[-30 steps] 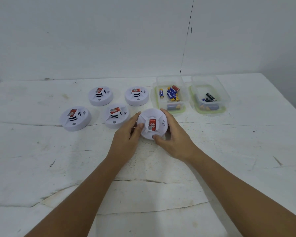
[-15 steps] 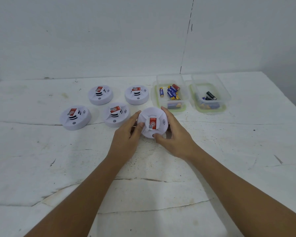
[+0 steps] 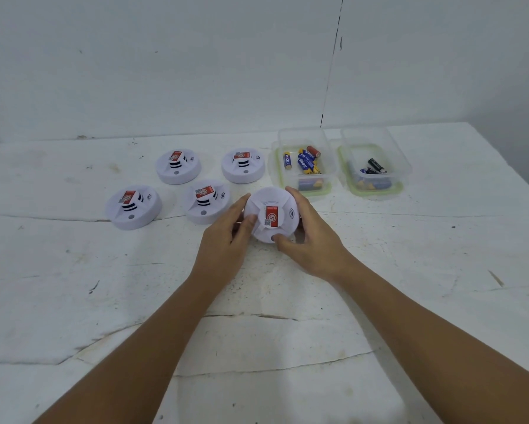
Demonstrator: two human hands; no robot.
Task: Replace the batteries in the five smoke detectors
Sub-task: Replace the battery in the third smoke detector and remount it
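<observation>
Now a white smoke detector (image 3: 271, 214) is held between both hands at the middle of the table (image 3: 73, 286), tilted so that its face is turned toward the camera. The left hand (image 3: 226, 240) is curled against its left rim, with the thumb laid on the front, and the right hand (image 3: 310, 240) is wrapped round the right rim, fingers (image 3: 292, 192) behind the far edge and thumb pressed at the near edge. Four more detectors (image 3: 133, 206) are seen lying face up just to the left, in two rows. Beyond the held one, a clear tub of batteries (image 3: 303, 166) is found, with a second tub (image 3: 374, 166) just beside it on the right. The detector is judged to be light, stiff plastic, smooth and somewhat slippery, so a hold on opposite rims is favoured, away from the raised centre with its red label. A twist between base and cover is probably called for next, and a firm grip would be needed so the smooth shell is not let slip.
</observation>
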